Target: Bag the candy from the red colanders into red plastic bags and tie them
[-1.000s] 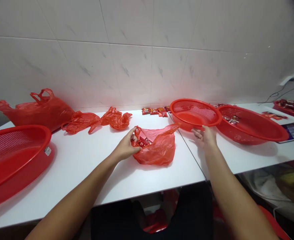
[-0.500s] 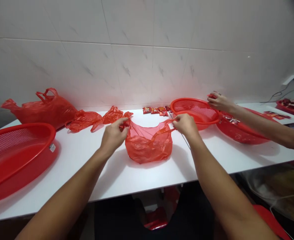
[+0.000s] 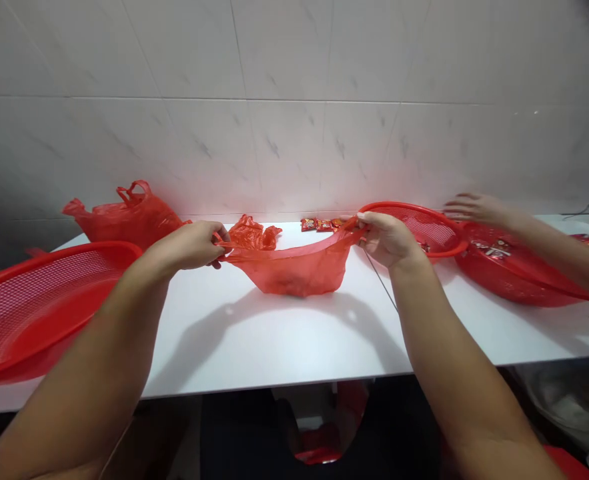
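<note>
A thin red plastic bag [image 3: 294,270] is stretched sideways between my hands, raised off the white table, its shadow falling below it. My left hand [image 3: 194,245] pinches one handle of the bag. The other handle is gripped by my right hand [image 3: 387,237], close to the rim of a red mesh basket [image 3: 409,212]. A dark patch shows through the bag's bottom; what it is I cannot make out. Behind the bag lies a crumpled red plastic bag [image 3: 254,233], and small red snack packets [image 3: 317,225] sit in a row near the wall.
At left stands a large red basket [image 3: 124,250], with a full, knotted-looking red bag [image 3: 129,217] behind it. A co-worker's hand [image 3: 479,208] reaches over the baskets at right. Another red basket [image 3: 529,293] there holds small packets. A thin dark line crosses the table [image 3: 294,353].
Both hands have pulled the bag's handles farther apart, lifting and flattening the bag. The co-worker's hand has opened over the basket. My view has shifted slightly left.
</note>
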Available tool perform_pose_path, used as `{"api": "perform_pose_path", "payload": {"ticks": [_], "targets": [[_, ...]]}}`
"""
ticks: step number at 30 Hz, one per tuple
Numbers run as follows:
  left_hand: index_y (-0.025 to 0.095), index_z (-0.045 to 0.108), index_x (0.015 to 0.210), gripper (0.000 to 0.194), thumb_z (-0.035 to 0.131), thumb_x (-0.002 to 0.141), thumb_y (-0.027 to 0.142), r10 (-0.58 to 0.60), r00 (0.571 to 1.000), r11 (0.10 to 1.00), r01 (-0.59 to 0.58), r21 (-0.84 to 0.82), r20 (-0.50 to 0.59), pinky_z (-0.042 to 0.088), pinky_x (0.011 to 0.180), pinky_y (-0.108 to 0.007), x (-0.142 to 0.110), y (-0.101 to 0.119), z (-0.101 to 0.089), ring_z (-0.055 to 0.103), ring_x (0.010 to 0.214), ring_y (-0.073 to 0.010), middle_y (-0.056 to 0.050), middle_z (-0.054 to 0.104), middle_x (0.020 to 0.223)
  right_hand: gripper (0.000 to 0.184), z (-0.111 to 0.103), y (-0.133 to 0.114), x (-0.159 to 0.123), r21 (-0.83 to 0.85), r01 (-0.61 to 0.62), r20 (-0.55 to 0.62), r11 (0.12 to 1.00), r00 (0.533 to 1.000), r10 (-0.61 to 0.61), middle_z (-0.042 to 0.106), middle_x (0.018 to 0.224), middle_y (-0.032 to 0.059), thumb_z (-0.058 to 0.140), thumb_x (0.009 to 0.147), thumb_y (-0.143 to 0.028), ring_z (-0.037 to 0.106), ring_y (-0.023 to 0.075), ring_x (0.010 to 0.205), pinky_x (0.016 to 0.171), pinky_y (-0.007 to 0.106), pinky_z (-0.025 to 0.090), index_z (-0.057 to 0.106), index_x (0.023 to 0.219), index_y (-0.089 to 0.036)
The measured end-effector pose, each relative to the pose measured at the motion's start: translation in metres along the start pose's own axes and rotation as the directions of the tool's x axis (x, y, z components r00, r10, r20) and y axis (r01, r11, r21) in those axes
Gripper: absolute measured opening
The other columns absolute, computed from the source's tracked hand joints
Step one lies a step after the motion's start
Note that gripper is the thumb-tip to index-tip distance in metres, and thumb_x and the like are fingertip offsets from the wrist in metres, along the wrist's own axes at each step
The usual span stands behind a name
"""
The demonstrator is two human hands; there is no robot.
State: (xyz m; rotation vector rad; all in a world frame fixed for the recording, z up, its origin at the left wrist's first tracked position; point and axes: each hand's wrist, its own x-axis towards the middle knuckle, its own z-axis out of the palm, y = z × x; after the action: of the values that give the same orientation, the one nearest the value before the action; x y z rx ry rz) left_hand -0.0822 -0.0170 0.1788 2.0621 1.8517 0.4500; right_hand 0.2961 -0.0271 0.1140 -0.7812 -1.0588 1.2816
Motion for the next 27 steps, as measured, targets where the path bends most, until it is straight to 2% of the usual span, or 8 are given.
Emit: {"api": "perform_pose_path", "payload": {"ticks": [3,8,12,15,18,21,24,27], "targets": [[0.022,0.069,0.093,0.024,0.078,0.078,0.037,0.010,0.991,0.989,0.010,-0.151,0.130,0.053,0.067,-0.033,-0.013,0.007,-0.006,0.073,0.076,-0.0249,-0.005,0.075,0.078,0.027,0.008,0.010,-0.003,0.013,0.120,0.087,0.993,0.989,-0.121,0.078,0.102,0.0075,0.085,0.074,-0.037,0.071,0.0227,0.103,0.089,0.033,0.055,0.064,0.071,-0.020],[0.022,0.066,0.106,0.030,0.076,0.082,0.038,0.245,0.969,0.859,-0.232,-0.457,-0.032,0.052,0.060,-0.032,-0.032,0.050,0.003,0.071,0.070,-0.0204,-0.006,0.076,0.081,0.036,0.048,0.009,-0.015,-0.125,0.266,0.282,0.956,0.933,-0.223,0.071,0.090,-0.0009,0.085,0.080,-0.043,0.071,0.0191,0.093,0.089,0.036,0.056,0.064,0.103,-0.027],[0.022,0.070,0.108,0.024,0.073,0.086,0.033,0.440,0.886,0.865,-0.462,-0.197,-0.143,0.053,0.067,-0.030,-0.042,0.088,0.023,0.073,0.078,-0.0193,-0.005,0.079,0.091,0.057,0.090,0.010,-0.024,-0.423,0.240,0.499,0.874,0.867,0.004,0.064,0.086,-0.0032,0.089,0.078,-0.036,0.063,0.0155,0.078,0.072,0.029,0.052,0.062,0.128,-0.029],[0.022,0.075,0.093,0.010,0.073,0.088,0.031,0.538,0.807,0.841,-0.534,0.086,-0.245,0.053,0.073,-0.030,-0.049,0.105,0.032,0.072,0.080,-0.0192,-0.002,0.078,0.086,0.022,0.110,0.017,-0.024,-0.510,0.239,0.531,0.826,0.843,0.084,0.058,0.075,-0.0024,0.082,0.085,-0.031,0.053,0.0124,0.066,0.059,0.023,0.044,0.070,0.100,-0.022],[0.024,0.078,0.103,0.017,0.073,0.092,0.036,0.574,0.757,0.804,-0.593,0.041,-0.313,0.054,0.080,-0.031,-0.050,0.099,0.033,0.072,0.085,-0.0186,-0.002,0.079,0.093,0.034,0.110,0.021,-0.022,-0.468,0.052,0.486,0.882,0.849,0.208,0.045,0.061,-0.0027,0.063,0.102,-0.043,0.036,0.0092,0.051,0.045,0.021,0.032,0.064,0.079,-0.018],[0.024,0.073,0.124,0.040,0.078,0.089,0.042,0.535,0.808,0.783,-0.584,-0.215,-0.248,0.057,0.079,-0.031,-0.046,0.077,0.037,0.074,0.090,-0.0195,-0.005,0.080,0.103,0.050,0.101,0.020,-0.024,-0.348,-0.146,0.493,0.926,0.812,0.314,0.033,0.055,-0.0065,0.052,0.108,-0.052,0.024,0.0069,0.046,0.042,0.019,0.026,0.058,0.072,-0.018],[0.019,0.077,0.105,0.031,0.083,0.084,0.041,0.514,0.850,0.755,-0.511,-0.410,-0.114,0.058,0.070,-0.030,-0.046,0.058,0.051,0.074,0.079,-0.0191,-0.005,0.079,0.088,0.049,0.096,0.021,-0.028,-0.290,-0.239,0.490,0.927,0.795,0.358,0.025,0.053,-0.0104,0.050,0.109,-0.052,0.020,0.0053,0.044,0.042,0.017,0.025,0.053,0.074,-0.019],[0.018,0.077,0.081,0.021,0.080,0.088,0.037,0.443,0.854,0.748,-0.519,-0.412,-0.273,0.055,0.067,-0.030,-0.055,0.050,0.069,0.069,0.068,-0.0162,-0.003,0.074,0.073,0.043,0.095,0.026,-0.029,-0.280,-0.243,0.407,0.929,0.846,0.345,0.034,0.050,-0.0100,0.051,0.108,-0.056,0.029,0.0064,0.040,0.043,0.018,0.031,0.053,0.083,-0.020]]}}
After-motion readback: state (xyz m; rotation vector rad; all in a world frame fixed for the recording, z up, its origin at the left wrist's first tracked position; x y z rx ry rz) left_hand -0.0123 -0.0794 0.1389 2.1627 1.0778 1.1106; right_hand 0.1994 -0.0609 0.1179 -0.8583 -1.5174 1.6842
